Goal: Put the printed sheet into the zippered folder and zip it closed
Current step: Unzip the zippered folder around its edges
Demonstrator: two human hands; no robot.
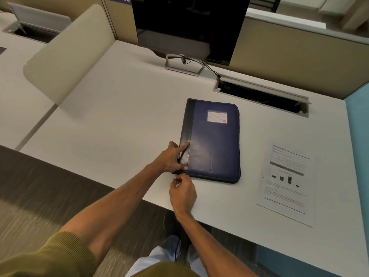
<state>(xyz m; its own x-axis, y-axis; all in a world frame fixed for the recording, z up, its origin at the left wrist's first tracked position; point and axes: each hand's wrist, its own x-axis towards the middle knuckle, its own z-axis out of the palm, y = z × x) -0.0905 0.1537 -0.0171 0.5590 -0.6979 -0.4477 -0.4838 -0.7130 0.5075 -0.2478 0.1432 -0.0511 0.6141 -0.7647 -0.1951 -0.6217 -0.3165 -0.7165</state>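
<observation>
Two hands on it, are they?
Both, at the near left corner of the folder. It lies flat and closed on the counter, label up, in front of the monitor.
What's the left hand doing?
Pressing down. Its index finger lies straight along the black spine strip, and the thumb rests on the blue cover by the corner. The fingers are not wrapped round anything.
And the right hand?
Just beside the same corner, at the counter's near edge. Its fingers are curled together at the zip pull. From where I stand I cannot tell whether they have hold of the pull or only touch it; it is too small and half hidden.
Where's the sheet?
Out on the counter, to the right of the folder and apart from it, lying flat with the print facing up. Neither hand is near it.
</observation>
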